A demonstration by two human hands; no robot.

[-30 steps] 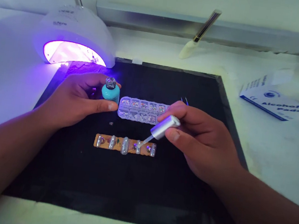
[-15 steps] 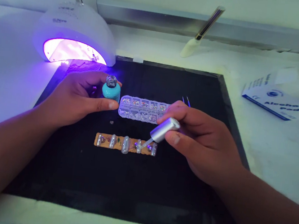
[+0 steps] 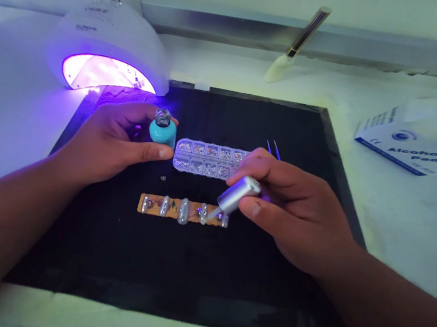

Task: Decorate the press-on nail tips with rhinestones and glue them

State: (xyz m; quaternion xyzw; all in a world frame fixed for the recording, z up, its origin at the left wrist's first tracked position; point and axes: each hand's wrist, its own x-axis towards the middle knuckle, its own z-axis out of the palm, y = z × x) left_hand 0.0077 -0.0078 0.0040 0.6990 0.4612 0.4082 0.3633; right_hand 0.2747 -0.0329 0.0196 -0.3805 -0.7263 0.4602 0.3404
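Note:
My left hand is closed round a turquoise nail polish bottle, upright with its cap off. Between the thumb and fingers of my right hand is the silver cap of a nail polish brush, tilted down to the left. Its bristle tip meets the second press-on nail from the right, near the nail's lower end. Several glittery press-on nails sit across a tan strip on the black mat. Behind the strip lies a clear rhinestone case, its right end hidden by my right hand.
A white nail lamp glows purple at the back left. Tweezer tips show beyond my right hand. A brush with a pale head lies at the back, and an alcohol pads box stands at right. One loose gem rests on the mat.
My right hand has shifted slightly down, and the brush tip has slid toward the near end of the same nail. My left hand and the bottle have stayed in place.

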